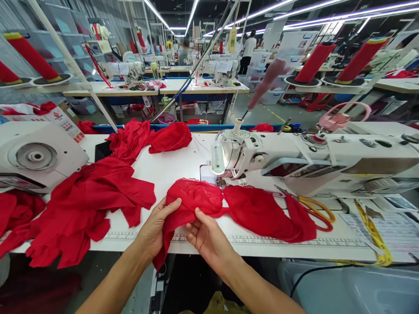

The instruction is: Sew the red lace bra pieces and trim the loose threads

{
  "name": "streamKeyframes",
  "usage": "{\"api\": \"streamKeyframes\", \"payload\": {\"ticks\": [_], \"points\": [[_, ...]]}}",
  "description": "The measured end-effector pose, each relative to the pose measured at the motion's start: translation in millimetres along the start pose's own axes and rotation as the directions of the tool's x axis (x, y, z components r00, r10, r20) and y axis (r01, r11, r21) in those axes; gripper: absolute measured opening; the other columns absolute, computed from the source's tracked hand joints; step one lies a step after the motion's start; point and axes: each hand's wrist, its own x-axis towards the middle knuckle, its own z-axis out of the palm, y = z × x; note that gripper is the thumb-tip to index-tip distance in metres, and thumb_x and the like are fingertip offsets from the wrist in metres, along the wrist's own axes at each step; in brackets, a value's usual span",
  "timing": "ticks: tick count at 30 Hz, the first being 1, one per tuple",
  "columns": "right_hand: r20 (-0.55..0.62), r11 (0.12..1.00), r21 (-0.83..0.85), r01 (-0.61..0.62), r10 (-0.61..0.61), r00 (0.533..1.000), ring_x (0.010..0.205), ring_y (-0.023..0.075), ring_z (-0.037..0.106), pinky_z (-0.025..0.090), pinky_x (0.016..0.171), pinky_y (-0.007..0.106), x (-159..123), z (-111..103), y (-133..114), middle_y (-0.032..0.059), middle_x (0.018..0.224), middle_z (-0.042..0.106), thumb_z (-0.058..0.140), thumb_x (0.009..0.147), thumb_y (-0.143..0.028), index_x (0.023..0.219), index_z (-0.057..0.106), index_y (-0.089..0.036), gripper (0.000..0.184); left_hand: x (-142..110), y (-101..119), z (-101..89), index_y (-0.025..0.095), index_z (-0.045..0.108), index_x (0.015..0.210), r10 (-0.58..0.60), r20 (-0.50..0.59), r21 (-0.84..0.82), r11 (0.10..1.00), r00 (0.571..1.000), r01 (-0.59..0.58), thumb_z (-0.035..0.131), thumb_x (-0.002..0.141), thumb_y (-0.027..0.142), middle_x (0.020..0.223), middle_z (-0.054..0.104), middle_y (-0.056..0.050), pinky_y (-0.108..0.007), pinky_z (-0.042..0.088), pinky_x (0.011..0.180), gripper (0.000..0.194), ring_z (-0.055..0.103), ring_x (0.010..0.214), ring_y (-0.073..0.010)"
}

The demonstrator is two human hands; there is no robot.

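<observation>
A red lace bra [262,209] lies across the front of the white sewing table, its two cups side by side. The left cup is lifted a little, and a strip of its fabric hangs over the table edge. My left hand [160,222] pinches that cup's left side, thumb on top and fingers hidden beneath. My right hand [209,237] holds the lower edge of the same cup, thumb above and curled fingers below. Just behind the cups stands the needle head of a white sewing machine [244,152].
Loose red fabric pieces [91,196] pile up on the left by another machine [36,152]. Orange-handled scissors [316,209], a yellow tape measure [373,231] and a paper sheet [401,237] lie to the right. Red thread cones [362,61] stand behind; a person [249,48] is farther back.
</observation>
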Motion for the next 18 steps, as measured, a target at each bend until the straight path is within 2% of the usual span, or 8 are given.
{"api": "streamKeyframes", "payload": {"ticks": [3, 6, 9, 13, 18], "points": [[-0.071, 0.996, 0.017, 0.091, -0.089, 0.994, 0.069, 0.0116, 0.062, 0.049, 0.058, 0.021, 4.9, 0.4, 1.3, -0.0026, 0.073, 0.063, 0.091, 0.062, -0.038, 0.078, 0.065, -0.018, 0.037, -1.1, -0.1, -4.7, 0.021, 0.07, 0.102, 0.064, -0.079, 0.054, 0.997, 0.995, -0.06, 0.084, 0.072, 0.028, 0.096, 0.077, -0.002, -0.025, 0.059, 0.078, 0.034, 0.074, 0.083, -0.0167], [-0.052, 0.991, -0.031, 0.134, -0.135, 0.989, 0.07, 0.0128, 0.061, 0.048, 0.058, 0.023, 2.0, -3.9, 3.6, -0.0023, 0.07, 0.062, 0.09, 0.065, -0.039, 0.074, 0.064, -0.018, 0.034, 0.1, -3.1, -10.3, 0.02, 0.069, 0.102, 0.115, -0.086, 0.079, 0.991, 0.99, -0.108, 0.085, 0.07, 0.031, 0.099, 0.077, -0.004, -0.031, 0.058, 0.085, 0.038, 0.073, 0.09, -0.0201], [-0.045, 0.983, -0.073, 0.168, -0.172, 0.984, 0.07, 0.0131, 0.06, 0.047, 0.059, 0.024, -0.4, -6.5, 4.2, -0.0013, 0.073, 0.063, 0.087, 0.07, -0.042, 0.077, 0.066, -0.019, 0.032, 2.7, -6.3, -14.0, 0.02, 0.069, 0.103, 0.14, -0.085, 0.066, 0.989, 0.987, -0.135, 0.085, 0.068, 0.031, 0.103, 0.077, -0.003, -0.031, 0.056, 0.091, 0.039, 0.072, 0.097, -0.0207], [-0.02, 0.971, -0.133, 0.201, -0.205, 0.979, 0.071, 0.0135, 0.057, 0.048, 0.058, 0.024, 0.4, -7.1, 4.4, -0.0012, 0.078, 0.063, 0.081, 0.076, -0.047, 0.083, 0.068, -0.021, 0.03, 4.7, -6.2, -15.3, 0.024, 0.069, 0.104, 0.08, -0.128, 0.063, 0.995, 0.988, -0.073, 0.083, 0.072, 0.033, 0.1, 0.077, -0.001, -0.029, 0.059, 0.086, 0.036, 0.072, 0.095, -0.0193], [-0.028, 0.967, -0.12, 0.226, -0.231, 0.972, 0.07, 0.0126, 0.054, 0.049, 0.059, 0.024, -1.1, -10.6, 7.5, -0.0015, 0.077, 0.062, 0.083, 0.074, -0.046, 0.08, 0.067, -0.022, 0.03, 5.7, -5.2, -17.3, 0.024, 0.069, 0.105, 0.023, -0.075, 0.081, 0.997, 0.997, -0.017, 0.085, 0.07, 0.029, 0.092, 0.077, -0.002, -0.028, 0.061, 0.077, 0.038, 0.073, 0.082, -0.0187]]}}
